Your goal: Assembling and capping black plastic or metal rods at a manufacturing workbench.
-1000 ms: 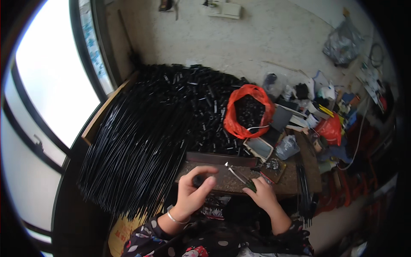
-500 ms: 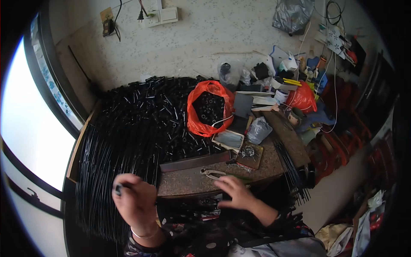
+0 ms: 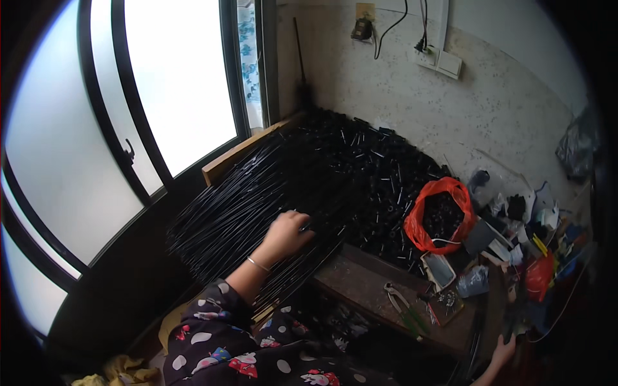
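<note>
My left hand (image 3: pixel 288 231) is over a thick spread of long thin black rods (image 3: pixel 225 219), its fingers curled around a small dark piece that is too blurred to name. Far to the right, at the table's right end, my right hand (image 3: pixel 504 350) reaches up with thumb and fingers apart. It is beside a smaller bundle of black rods (image 3: pixel 476 334); nothing shows clearly between its fingers. Between the hands, a pair of pliers (image 3: pixel 400 302) with green handles lies on the brown tabletop (image 3: pixel 354 280).
Short black tubes (image 3: pixel 380 161) are heaped behind the rods. A red plastic bag (image 3: pixel 418 222) holds small black rings. Nearby are a shallow box (image 3: pixel 440 270), a tray of small metal bits (image 3: pixel 447 305) and a dark metal strip (image 3: pixel 386 267). A window (image 3: pixel 180 77) stands at left.
The view has swung left. My left hand has gone down over the long rods, fingers still curled. My right hand has left the spot near the pliers for the table's right end.
</note>
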{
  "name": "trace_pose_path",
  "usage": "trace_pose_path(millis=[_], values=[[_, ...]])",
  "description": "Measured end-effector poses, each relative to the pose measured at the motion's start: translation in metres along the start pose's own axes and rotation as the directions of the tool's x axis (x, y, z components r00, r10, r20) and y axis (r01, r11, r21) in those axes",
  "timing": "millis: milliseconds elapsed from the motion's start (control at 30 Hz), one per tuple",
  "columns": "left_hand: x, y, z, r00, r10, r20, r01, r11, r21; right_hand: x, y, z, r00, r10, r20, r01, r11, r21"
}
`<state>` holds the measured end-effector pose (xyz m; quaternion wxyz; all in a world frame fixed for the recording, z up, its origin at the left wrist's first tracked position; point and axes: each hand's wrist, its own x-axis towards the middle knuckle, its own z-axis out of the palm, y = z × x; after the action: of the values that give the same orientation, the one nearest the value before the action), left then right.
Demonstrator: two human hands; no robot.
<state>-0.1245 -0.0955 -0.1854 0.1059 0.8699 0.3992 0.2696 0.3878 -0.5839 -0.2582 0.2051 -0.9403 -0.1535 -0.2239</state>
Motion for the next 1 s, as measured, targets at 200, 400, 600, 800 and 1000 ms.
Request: trace_pose_path(millis=[200, 400, 600, 800, 1000], values=[[0.004, -0.128, 0.022, 0.936, -0.15, -0.319, 0.328, 0.701, 0.634, 0.001, 0.001, 0.046, 0.975, 0.101, 0.199, -0.094, 0.995, -0.044], [0.03, -0.123, 0.026, 0.936, -0.235, -0.264, 0.341, 0.795, 0.501, -0.005, -0.042, 0.051, 0.985, -0.143, 0.092, 0.142, 0.99, 0.012], [0.046, -0.115, -0.042, 0.895, -0.435, -0.098, 0.445, 0.884, 0.146, -0.051, -0.155, -0.004, 0.877, -0.48, 0.026, 0.444, 0.829, 0.34], [0.032, -0.13, 0.004, 0.959, -0.257, -0.119, 0.283, 0.883, 0.375, -0.137, -0.254, 0.017, 0.666, -0.733, 0.138, 0.502, 0.577, 0.644], [0.04, -0.109, -0.021, 0.947, -0.208, -0.246, 0.264, 0.939, 0.222, -0.156, -0.275, 0.042, 0.474, -0.874, 0.106, 0.618, 0.416, 0.667]])
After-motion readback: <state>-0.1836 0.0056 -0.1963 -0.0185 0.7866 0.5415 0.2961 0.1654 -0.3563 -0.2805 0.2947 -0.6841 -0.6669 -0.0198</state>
